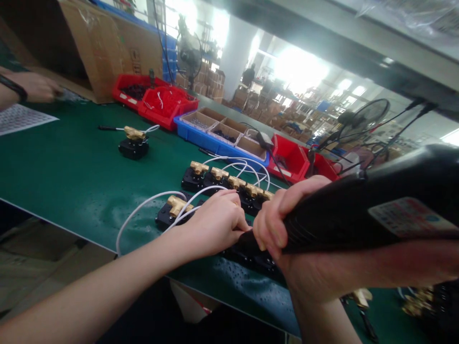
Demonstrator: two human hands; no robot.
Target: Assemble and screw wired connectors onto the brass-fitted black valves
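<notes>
My right hand (pixel 278 220) is wrapped round a black handheld tool (pixel 337 215) with a white label, its body reaching toward the right edge. Close to the tool's front end, my left hand (pixel 222 220) is closed in a pinch; what its fingertips hold is hidden. Under and behind both hands stand rows of black units with brass fittings (pixel 236 182) and white cables. One such unit (pixel 175 205) is just left of my left hand. Another black unit with a brass fitting (pixel 133 147) stands apart, farther left on the green table (pixel 64 167).
Red bins (pixel 167 107) and a blue divided tray (pixel 211 138) line the table's back. A cardboard box (pixel 107 52) stands back left. Another person's hand (pixel 39 87) is at the left by a printed sheet (pixel 25 117). More brass fittings (pixel 418 302) lie lower right.
</notes>
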